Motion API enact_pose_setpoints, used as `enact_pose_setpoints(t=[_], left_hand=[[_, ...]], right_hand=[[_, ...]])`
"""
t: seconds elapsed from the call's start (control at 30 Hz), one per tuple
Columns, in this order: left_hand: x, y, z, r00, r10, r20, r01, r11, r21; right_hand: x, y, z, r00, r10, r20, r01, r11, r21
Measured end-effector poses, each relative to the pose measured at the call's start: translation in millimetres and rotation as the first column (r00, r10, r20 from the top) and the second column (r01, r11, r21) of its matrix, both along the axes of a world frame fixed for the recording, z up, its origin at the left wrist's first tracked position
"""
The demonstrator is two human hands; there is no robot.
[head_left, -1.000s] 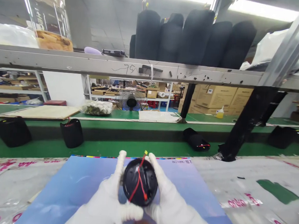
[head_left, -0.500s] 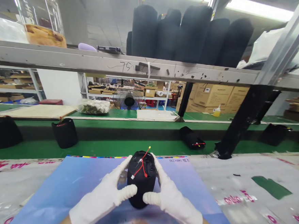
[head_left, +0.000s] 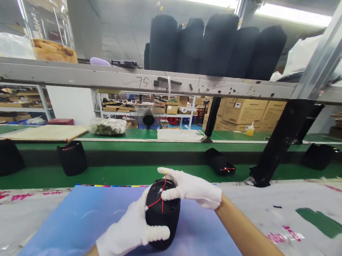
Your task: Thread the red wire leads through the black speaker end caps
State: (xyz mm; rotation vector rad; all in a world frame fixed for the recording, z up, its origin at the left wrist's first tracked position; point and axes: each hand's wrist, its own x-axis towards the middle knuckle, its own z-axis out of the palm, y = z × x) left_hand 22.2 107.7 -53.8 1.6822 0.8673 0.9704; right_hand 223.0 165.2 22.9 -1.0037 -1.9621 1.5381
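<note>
A black cylinder (head_left: 164, 221) stands slightly tilted over a blue printed sheet (head_left: 100, 216). Thin red wires (head_left: 163, 193) come out of its top, with a small white connector at the left end and a yellow tip at the upper end. My left hand (head_left: 136, 223), in a white glove, is closed around the cylinder's left side, its thumb across the front. Over the top right edge is my gloved right hand (head_left: 186, 187), its thumb and fingers apart on either side of the red wires. Whether its fingertips touch the wires is hard to tell.
Similar black cylinders lie on the green conveyor belt (head_left: 112, 174), one (head_left: 72, 158) to the left and one (head_left: 219, 162) to the right. A metal shelf (head_left: 104, 76) crosses above, carrying several tall black cylinders (head_left: 219, 45) and a glass jar (head_left: 49, 22). A black-wrapped post (head_left: 281, 143) rises at right.
My right hand has left the cylinder's right side and moved up over its top, by the wires. My left hand keeps its hold, its thumb now further across the front.
</note>
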Motion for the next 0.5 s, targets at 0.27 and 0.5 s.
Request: enact_pose_setpoints(t=[0.27,0.5], left_hand=[[-1.0,-1.1,0.8,0.999,0.030,0.023,-0.031,0.999,0.026],[0.2,-0.8,-4.4,0.999,0.045,-0.024,-0.043,0.996,0.078]], right_hand=[[0.3,-2.3,-6.7,1.000,0.025,-0.005,-0.025,0.997,0.070],[-14.6,-8.2,-17.1,0.986,-0.153,0.063,0.126,0.941,0.313]])
